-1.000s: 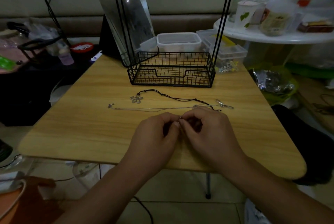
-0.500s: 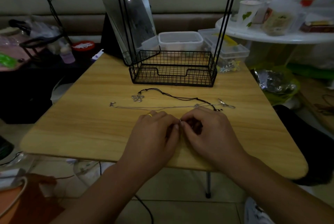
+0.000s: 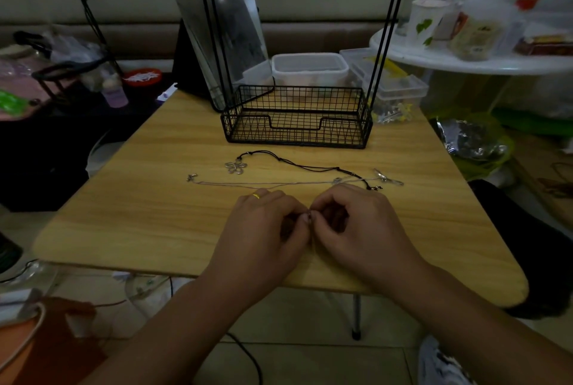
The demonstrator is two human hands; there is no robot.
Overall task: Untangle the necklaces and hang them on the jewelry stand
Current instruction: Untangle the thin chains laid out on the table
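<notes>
The jewelry stand stays bare at the table's far edge, with the black cord necklace and thin silver chain unmoved between it and the hands. The left hand and right hand have barely shifted, fingertips pinched together on something tiny, probably a clasp or knot, so untangling continues and nothing is hung.

Wooden table, centre. Jewelry stand at 12 o'clock on its far edge; mirror behind the stand at 11 o'clock, plastic containers behind it at 12–1 o'clock. Necklaces lie between the stand and the hands: left hand, right hand, touching at 6 o'clock.
</notes>
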